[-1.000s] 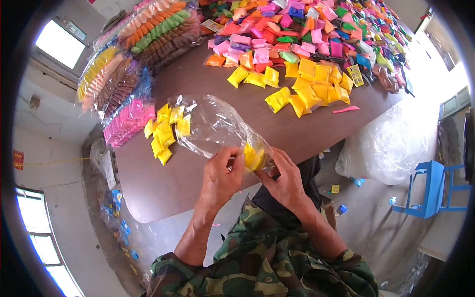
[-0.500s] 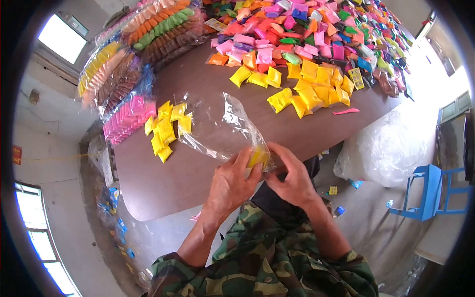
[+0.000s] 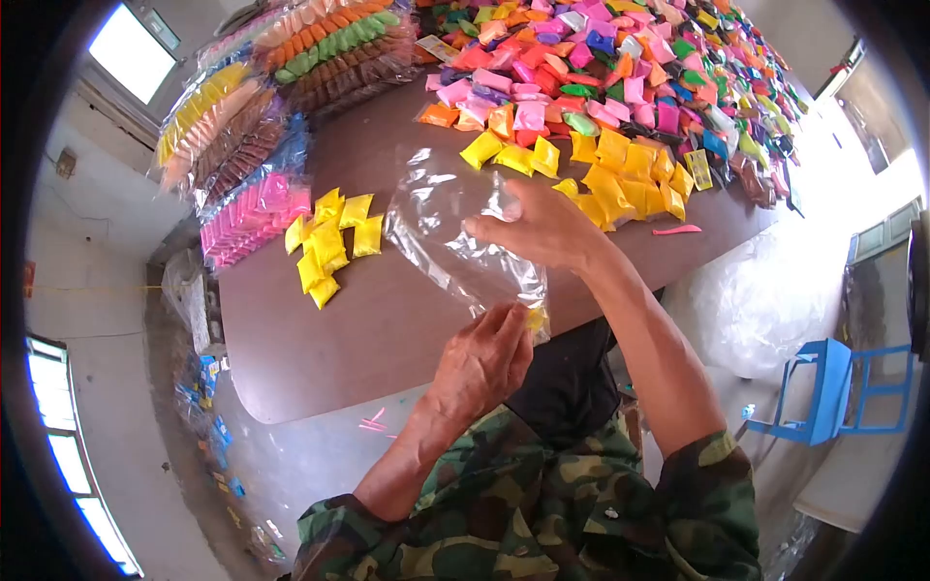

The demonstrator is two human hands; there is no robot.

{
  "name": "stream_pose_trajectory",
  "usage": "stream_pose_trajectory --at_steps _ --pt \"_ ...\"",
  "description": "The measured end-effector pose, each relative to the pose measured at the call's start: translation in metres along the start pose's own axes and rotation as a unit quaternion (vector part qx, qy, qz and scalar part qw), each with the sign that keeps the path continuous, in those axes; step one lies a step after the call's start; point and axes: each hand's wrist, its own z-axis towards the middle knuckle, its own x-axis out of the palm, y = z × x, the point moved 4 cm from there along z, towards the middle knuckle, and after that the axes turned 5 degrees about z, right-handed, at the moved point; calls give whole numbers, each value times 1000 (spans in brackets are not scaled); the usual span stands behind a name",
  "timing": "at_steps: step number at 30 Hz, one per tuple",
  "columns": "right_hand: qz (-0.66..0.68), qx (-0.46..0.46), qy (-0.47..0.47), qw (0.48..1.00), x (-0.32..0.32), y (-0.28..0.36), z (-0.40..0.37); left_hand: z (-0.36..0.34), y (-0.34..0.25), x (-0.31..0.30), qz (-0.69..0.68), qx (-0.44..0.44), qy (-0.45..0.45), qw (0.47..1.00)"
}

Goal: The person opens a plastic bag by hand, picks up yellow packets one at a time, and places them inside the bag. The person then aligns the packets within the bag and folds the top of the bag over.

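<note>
My left hand (image 3: pixel 481 358) is closed on the lower end of a clear plastic bag (image 3: pixel 441 254). A yellow packet (image 3: pixel 536 320) shows through the film beside its fingertips. My right hand (image 3: pixel 542 225) is stretched out over the bag's upper right side, thumb apart from the fingers, with nothing visible in it. Just beyond its fingers lie a few yellow packets (image 3: pixel 513 158) and a larger yellow pile (image 3: pixel 620 174). Left of the bag sits a smaller group of yellow packets (image 3: pixel 327 247) on the brown table (image 3: pixel 329 358).
A big heap of mixed-colour packets (image 3: pixel 581 77) covers the table's far side. Filled bags of sorted packets (image 3: pixel 257 218) are stacked at the left. A pink stick-like tool (image 3: pixel 676 230) lies near the right edge. A blue chair (image 3: pixel 823 392) stands on the floor at right.
My right hand has left the bag's lower end and reached forward toward the yellow packets. My left hand still grips the bag, slightly lower in view.
</note>
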Motion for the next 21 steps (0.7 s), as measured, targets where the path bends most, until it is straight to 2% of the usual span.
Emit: stream_pose_trajectory --at_steps 1,5,7,10,13,14,17,20,21 --pt "-61 10 20 998 0 1 7 -1 1 -1 -3 15 -7 1000" --pt "28 -123 -60 990 3 28 -7 -5 3 -4 6 36 -17 999" --pt "30 -142 -114 983 -6 58 -36 -3 4 -13 35 58 -16 998" --pt "62 -210 -173 960 -7 77 -62 -3 21 -18 48 31 38 998" --pt "131 -189 -165 959 -1 62 -57 1 28 -19 7 14 5 1000" --pt "182 -145 -136 963 -2 55 -55 3 28 -21 0 8 -3 1000" --pt "173 -147 -120 966 -10 64 -61 5 27 -25 -19 -17 -25 999" --pt "240 -166 -63 955 -11 58 -62 6 34 -25 -31 -53 -33 998" --pt "266 -150 -77 949 -13 50 -62 7 35 -25 -39 -65 -33 997"
